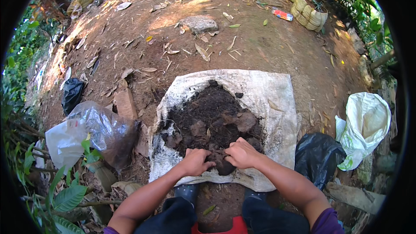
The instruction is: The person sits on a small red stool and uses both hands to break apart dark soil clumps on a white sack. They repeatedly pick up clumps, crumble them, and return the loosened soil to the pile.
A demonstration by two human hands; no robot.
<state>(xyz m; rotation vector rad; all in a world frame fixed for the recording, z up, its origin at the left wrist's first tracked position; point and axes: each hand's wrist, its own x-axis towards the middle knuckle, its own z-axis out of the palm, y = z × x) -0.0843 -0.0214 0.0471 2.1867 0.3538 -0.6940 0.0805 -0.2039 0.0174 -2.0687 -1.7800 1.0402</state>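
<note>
A dark mound of soil (208, 107) with fibrous bits and brown clods lies on a white woven sack (279, 94) spread on the ground. At the mound's near edge, my left hand (196, 162) and my right hand (243, 153) grip opposite sides of a brown fibrous clump (218, 156). The fingertips press into it and are partly hidden. A rounded dark lump (225, 168) sits just below the clump, between the hands. Larger brown clods (245, 122) rest on the mound beyond my right hand.
To the left are a clear plastic bag (104, 130) with brown material and a black bag (72, 94). A black plastic bag (320, 151) and an open white sack (367, 130) stand right. Farther off are a flat stone (199, 24) and woven planters (308, 13). A red seat (221, 227) is below.
</note>
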